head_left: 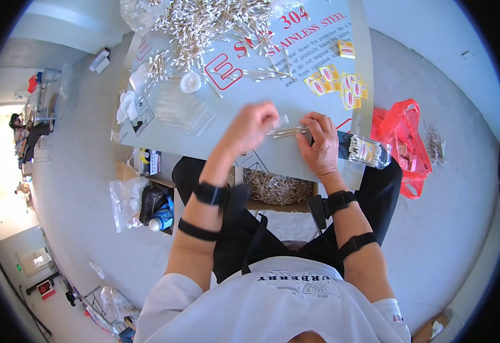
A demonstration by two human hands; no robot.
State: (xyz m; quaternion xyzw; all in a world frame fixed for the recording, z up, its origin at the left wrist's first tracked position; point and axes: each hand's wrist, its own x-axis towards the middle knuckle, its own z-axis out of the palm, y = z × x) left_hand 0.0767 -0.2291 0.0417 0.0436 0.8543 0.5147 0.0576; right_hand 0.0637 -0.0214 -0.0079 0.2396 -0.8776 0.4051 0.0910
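My left hand (252, 127) is raised over the table, slightly blurred, its fingers pinched together. A small whitish piece (284, 119) shows at its fingertips; its kind is too small to tell. Beside it, my right hand (321, 143) rests low on the tabletop with thumb and fingers closed on the ends of a few cotton swabs (287, 132), which point left. Just right of that hand lies a see-through bag packed with cotton swabs (367, 151), with a yellow card inside, at the table's near right edge.
A large heap of loose swabs (204, 28) covers the table's far side. Nearby are a round white tub (190, 83), flat see-through bags (184, 111) and yellow cards (350, 90). A box of swabs (278, 187) sits below the near edge; a red plastic bag (401, 143) stands at right.
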